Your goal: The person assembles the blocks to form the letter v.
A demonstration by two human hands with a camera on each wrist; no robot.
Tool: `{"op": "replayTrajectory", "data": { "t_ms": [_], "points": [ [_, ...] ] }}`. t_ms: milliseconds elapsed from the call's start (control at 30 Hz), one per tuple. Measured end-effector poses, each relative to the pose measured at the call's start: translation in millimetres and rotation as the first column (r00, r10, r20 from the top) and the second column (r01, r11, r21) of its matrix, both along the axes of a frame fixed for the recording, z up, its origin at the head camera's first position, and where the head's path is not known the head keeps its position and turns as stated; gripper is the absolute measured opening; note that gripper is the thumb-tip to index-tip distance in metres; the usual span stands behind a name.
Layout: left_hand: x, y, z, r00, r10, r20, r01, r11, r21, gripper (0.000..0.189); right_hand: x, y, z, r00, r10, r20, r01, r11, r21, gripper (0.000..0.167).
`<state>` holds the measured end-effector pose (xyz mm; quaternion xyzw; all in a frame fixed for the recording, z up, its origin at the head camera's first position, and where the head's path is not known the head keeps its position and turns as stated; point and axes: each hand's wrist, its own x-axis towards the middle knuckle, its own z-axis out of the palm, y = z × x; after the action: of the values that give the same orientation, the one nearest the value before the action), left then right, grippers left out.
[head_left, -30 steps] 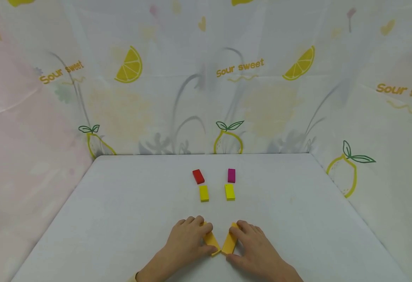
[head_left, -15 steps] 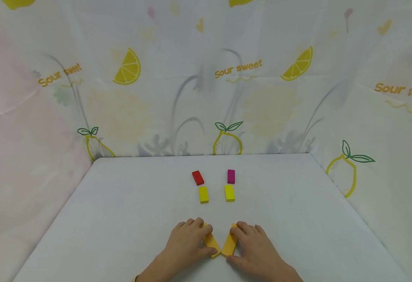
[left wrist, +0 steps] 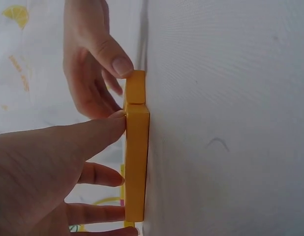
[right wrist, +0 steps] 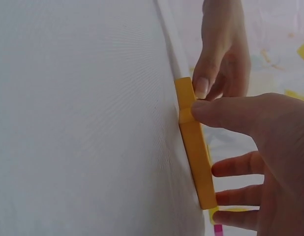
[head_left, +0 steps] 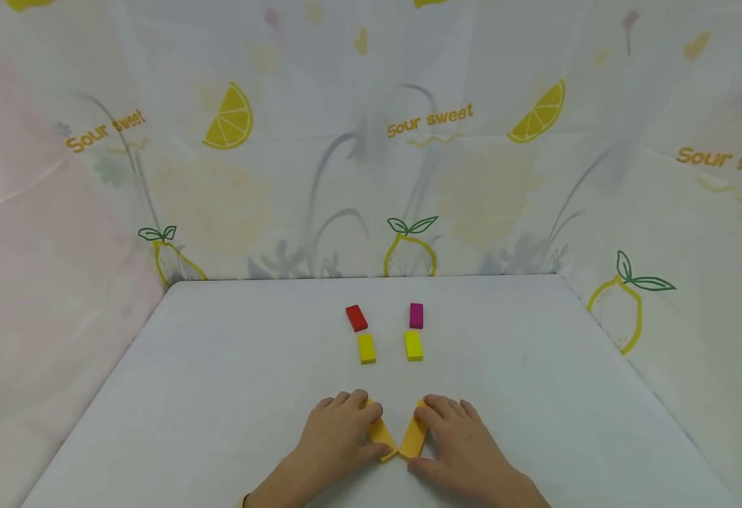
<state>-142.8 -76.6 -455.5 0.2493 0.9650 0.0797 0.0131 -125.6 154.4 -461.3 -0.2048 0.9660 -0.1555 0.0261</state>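
Gripping, left: we see the left hand (head_left: 342, 430) grasping an orange block (head_left: 381, 434) lengthwise, its thumb at the near end and its fingers toward the far end.
Gripping, right: we see the right hand (head_left: 463, 444) grasping a second orange block (head_left: 414, 439) the same way, thumb near, fingers far.
Orange pair: both lie on the white tabletop (head_left: 219, 395) between the hands, slanted so that we read a V, the near ends touching at a corner and the far ends apart.
Yellow pair: beyond the hands we find a left yellow block (head_left: 367, 349) and a right yellow block (head_left: 413, 346), side by side with a gap between.
Farthest blocks: we see a red block (head_left: 356, 318), tilted, just behind the left yellow one, and a purple block (head_left: 416, 316) just behind the right one.
Backdrop: around the tabletop we see printed cloth (head_left: 320, 92) with lemons, citrus wedges and the words "Sour sweet".
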Motion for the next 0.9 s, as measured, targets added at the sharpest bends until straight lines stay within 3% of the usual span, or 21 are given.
{"op": "replayTrajectory", "data": {
  "t_ms": [500,667,900],
  "points": [
    [1.8,-6.5,2.4,0.998,-0.012,-0.065,0.013,1.0,0.025,0.033,-4.2,7.6,0.8,0.997,0.043,-0.06,-0.049,0.993,-0.105,0.045],
    [1.7,-10.2,3.7,0.997,-0.022,-0.073,0.026,0.999,0.044,0.025,-14.0,13.6,-0.8,0.995,0.042,-0.086,-0.053,0.99,-0.134,0.034],
    [3.0,-14.0,2.3,0.995,-0.06,-0.086,0.068,0.994,0.091,0.021,-32.7,26.5,3.8,0.989,-0.015,-0.148,-0.012,0.984,-0.18,0.039]
  ]
}}
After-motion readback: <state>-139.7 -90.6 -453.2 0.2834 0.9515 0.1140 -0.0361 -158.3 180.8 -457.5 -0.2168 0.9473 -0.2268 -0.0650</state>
